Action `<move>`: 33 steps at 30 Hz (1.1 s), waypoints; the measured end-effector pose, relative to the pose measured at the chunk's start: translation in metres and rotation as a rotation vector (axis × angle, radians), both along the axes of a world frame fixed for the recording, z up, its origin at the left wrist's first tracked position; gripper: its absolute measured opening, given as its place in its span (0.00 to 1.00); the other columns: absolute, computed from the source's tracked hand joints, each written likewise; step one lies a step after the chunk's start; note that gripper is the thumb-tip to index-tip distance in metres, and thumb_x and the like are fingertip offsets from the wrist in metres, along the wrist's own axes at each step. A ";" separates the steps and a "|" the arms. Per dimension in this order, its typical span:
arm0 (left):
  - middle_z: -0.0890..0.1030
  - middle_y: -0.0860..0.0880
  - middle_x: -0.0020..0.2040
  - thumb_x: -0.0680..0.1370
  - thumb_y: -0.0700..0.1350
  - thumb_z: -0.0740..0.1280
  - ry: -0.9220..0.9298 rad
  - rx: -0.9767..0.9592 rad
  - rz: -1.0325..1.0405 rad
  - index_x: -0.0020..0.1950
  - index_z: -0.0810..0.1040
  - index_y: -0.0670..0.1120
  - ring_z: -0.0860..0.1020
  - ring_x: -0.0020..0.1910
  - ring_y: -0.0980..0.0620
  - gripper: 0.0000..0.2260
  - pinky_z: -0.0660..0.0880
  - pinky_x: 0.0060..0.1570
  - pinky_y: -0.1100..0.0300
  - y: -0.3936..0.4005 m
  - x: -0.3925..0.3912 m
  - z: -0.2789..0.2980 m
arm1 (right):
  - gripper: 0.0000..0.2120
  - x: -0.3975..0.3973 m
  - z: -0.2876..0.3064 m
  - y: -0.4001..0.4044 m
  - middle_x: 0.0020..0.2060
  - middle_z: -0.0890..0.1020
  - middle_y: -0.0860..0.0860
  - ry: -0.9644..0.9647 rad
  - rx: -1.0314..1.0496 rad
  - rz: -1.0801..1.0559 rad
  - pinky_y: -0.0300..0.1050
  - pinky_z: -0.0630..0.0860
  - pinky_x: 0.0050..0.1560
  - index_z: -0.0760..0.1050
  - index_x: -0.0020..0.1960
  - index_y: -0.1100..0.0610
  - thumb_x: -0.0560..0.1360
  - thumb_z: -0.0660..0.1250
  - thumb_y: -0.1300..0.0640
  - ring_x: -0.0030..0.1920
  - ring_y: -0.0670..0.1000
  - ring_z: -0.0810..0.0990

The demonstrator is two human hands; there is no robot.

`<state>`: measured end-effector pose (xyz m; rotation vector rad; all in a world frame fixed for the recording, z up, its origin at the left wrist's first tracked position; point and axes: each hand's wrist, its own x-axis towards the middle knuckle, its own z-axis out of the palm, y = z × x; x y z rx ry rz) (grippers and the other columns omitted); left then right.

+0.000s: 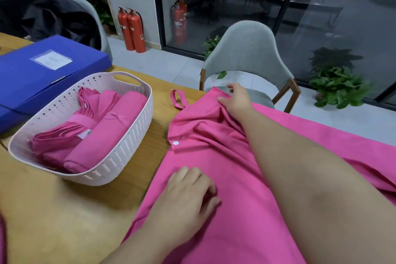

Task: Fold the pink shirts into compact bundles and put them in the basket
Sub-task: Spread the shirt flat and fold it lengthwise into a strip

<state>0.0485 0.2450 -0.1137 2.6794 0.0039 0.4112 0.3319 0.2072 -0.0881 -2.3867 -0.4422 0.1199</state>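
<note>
A pink shirt (225, 210) lies spread across the wooden table (53, 216), its far end bunched, with a strap loop and a white snap showing. My right hand (235, 100) pinches the bunched fabric at the far edge. My left hand (188, 191) rests flat on the near part of the shirt, fingers slightly curled, pressing it down. To the left stands a pale pink perforated basket (128, 150) holding folded pink bundles (100, 139), one rolled and others fanned and banded.
A blue folder box (42, 75) lies behind the basket at the table's left. A grey chair (248, 53) stands past the far table edge. Fire extinguishers (131, 30), plants and a glass wall are beyond.
</note>
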 end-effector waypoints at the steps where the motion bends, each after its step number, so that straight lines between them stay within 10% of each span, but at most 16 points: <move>1: 0.70 0.60 0.43 0.74 0.59 0.61 -0.013 0.032 -0.006 0.44 0.70 0.57 0.67 0.43 0.58 0.07 0.67 0.46 0.63 -0.002 -0.002 0.000 | 0.24 -0.006 0.008 -0.005 0.68 0.70 0.56 -0.022 0.029 0.022 0.46 0.63 0.68 0.66 0.70 0.60 0.77 0.67 0.57 0.68 0.55 0.69; 10: 0.77 0.56 0.50 0.72 0.60 0.57 0.116 0.246 -0.010 0.54 0.76 0.54 0.72 0.50 0.55 0.17 0.77 0.45 0.56 -0.016 -0.032 0.016 | 0.16 -0.239 0.013 -0.174 0.58 0.74 0.48 -0.446 -0.091 0.397 0.44 0.68 0.62 0.72 0.60 0.54 0.72 0.61 0.59 0.59 0.50 0.73; 14: 0.74 0.53 0.67 0.76 0.63 0.54 0.230 0.347 -0.142 0.69 0.70 0.55 0.67 0.68 0.52 0.25 0.63 0.68 0.50 -0.035 -0.093 0.013 | 0.16 -0.347 -0.022 -0.264 0.68 0.67 0.41 -0.378 -0.174 0.293 0.38 0.62 0.67 0.70 0.63 0.47 0.80 0.51 0.45 0.66 0.46 0.70; 22: 0.68 0.54 0.72 0.80 0.62 0.49 0.303 0.410 -0.299 0.73 0.63 0.59 0.58 0.74 0.53 0.22 0.49 0.69 0.48 -0.055 -0.184 0.017 | 0.36 -0.457 -0.019 -0.336 0.72 0.66 0.43 -0.186 -0.543 -0.061 0.48 0.43 0.71 0.49 0.76 0.38 0.71 0.56 0.35 0.77 0.45 0.44; 33: 0.59 0.56 0.76 0.80 0.63 0.43 0.415 0.394 -0.354 0.75 0.59 0.59 0.51 0.76 0.53 0.24 0.42 0.72 0.51 -0.060 -0.241 0.032 | 0.32 -0.523 -0.021 -0.338 0.71 0.66 0.43 -0.260 -0.600 -0.093 0.55 0.53 0.69 0.56 0.75 0.39 0.72 0.55 0.35 0.75 0.51 0.54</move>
